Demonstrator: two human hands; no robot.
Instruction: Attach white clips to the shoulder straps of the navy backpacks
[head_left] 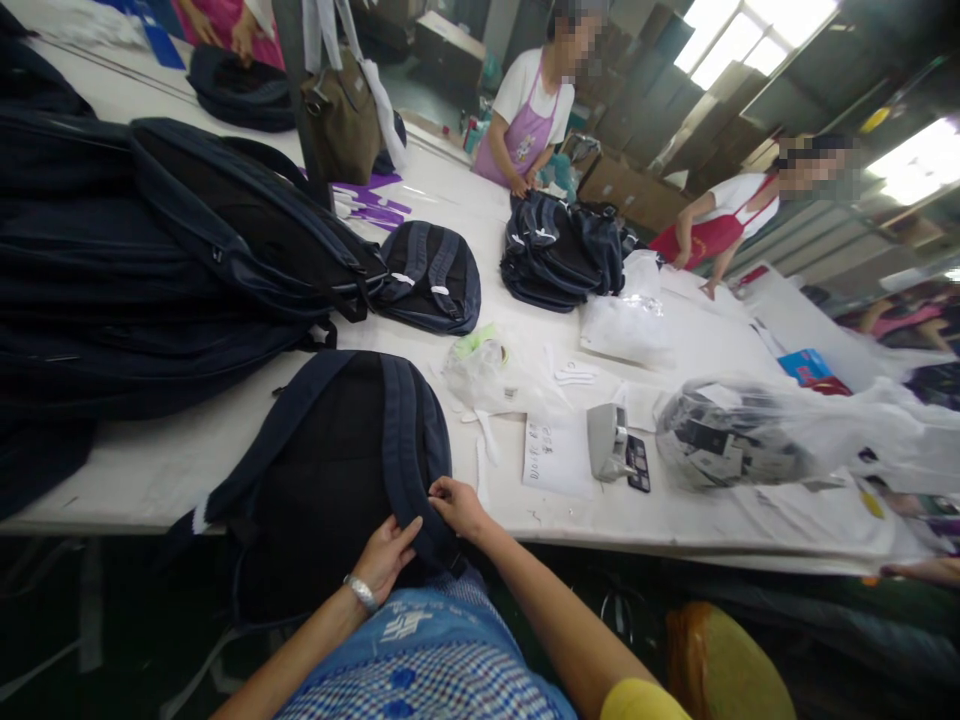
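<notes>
A dark navy backpack [322, 470] lies in front of me, back panel up, hanging partly over the table's near edge against my apron. Its right shoulder strap [406, 450] runs down between my hands. My left hand [386, 555] grips the lower part of that strap, thumb on top and fingers folded at its inner side. On the strap's outer edge, my right hand [456, 505] is closed with thumb and forefinger pinched together. Whatever sits between those fingertips is too small to make out. The other strap [277, 420] arches loosely along the left side.
Large stacked navy backpacks [150, 260] fill the table's left. A smaller backpack [431, 275] lies beyond mine. To the right are a grey device [607, 440], a paper sheet [556, 455] and a plastic bag of tags [727, 435]. Co-workers [529, 120] stand across the white table.
</notes>
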